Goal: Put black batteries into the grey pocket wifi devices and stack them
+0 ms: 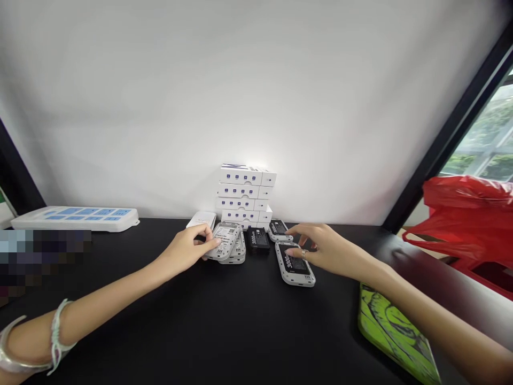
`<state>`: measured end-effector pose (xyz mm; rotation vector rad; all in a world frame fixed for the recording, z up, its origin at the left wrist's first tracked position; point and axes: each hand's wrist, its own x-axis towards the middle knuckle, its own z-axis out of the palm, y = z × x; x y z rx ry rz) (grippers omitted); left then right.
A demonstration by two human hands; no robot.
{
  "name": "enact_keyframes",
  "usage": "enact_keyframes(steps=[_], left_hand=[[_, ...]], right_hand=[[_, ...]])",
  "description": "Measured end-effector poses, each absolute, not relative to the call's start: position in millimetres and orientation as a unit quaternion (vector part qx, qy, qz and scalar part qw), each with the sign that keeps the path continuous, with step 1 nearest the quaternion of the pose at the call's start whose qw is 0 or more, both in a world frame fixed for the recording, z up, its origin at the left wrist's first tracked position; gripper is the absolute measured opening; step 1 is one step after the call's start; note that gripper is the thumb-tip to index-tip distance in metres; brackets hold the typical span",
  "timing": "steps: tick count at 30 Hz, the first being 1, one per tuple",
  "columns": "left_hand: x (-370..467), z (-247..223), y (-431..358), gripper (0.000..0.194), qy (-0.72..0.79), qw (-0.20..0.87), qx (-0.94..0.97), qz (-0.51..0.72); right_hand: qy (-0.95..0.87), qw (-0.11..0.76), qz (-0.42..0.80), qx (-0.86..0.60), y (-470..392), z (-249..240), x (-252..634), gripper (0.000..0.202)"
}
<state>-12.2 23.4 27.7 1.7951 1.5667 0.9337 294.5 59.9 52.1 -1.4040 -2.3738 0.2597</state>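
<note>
My left hand (188, 247) grips the edge of a white pocket device (225, 240) with a labelled open back, thumb on top and fingers curled at its side. That device rests tilted over more of the same white devices (237, 252). Over a white device with a battery (298, 266) hovers my right hand (316, 246), fingers apart; its thumb is at the black battery marked 3000, though I cannot tell whether it presses. Just behind, a second device with a battery (276, 229) lies by the fingertips. Between the hands sits a loose black battery (257, 239).
White boxes (240, 191) are stacked against the wall, a white cover (202, 218) beside them. A power strip (80, 218) lies at the far left. To the right are a green patterned object (395, 331) under my forearm and a red plastic bag (468, 214).
</note>
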Motion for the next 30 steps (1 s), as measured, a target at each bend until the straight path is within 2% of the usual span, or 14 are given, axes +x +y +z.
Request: enact_keyframes(steps=[3, 8, 14, 17, 20, 23, 27, 30], left_hand=[[-15, 40, 21, 0.030, 0.597, 0.326, 0.648, 0.342], [-1, 61, -3, 0.039, 0.567, 0.373, 0.654, 0.334], [31, 43, -48, 0.062, 0.544, 0.476, 0.665, 0.184], [39, 37, -62, 0.060, 0.582, 0.431, 0.673, 0.148], [42, 44, -67, 0.047, 0.564, 0.312, 0.756, 0.115], [42, 51, -68, 0.057, 0.519, 0.236, 0.818, 0.072], [39, 45, -66, 0.081, 0.464, 0.227, 0.846, 0.129], [37, 32, -63, 0.080, 0.432, 0.271, 0.839, 0.189]], right_hand=[[-0.846, 0.187, 0.099, -0.490, 60, 48, 292, 0.035], [-0.864, 0.204, 0.091, -0.452, 58, 45, 286, 0.032], [-0.903, 0.168, 0.091, -0.386, 70, 37, 271, 0.046], [-0.917, 0.125, 0.103, -0.365, 82, 37, 260, 0.053], [-0.917, 0.114, 0.108, -0.367, 91, 38, 254, 0.048], [-0.913, 0.111, 0.117, -0.374, 95, 38, 254, 0.043], [-0.899, 0.121, 0.125, -0.402, 94, 38, 257, 0.044], [-0.883, 0.142, 0.117, -0.432, 90, 40, 258, 0.056]])
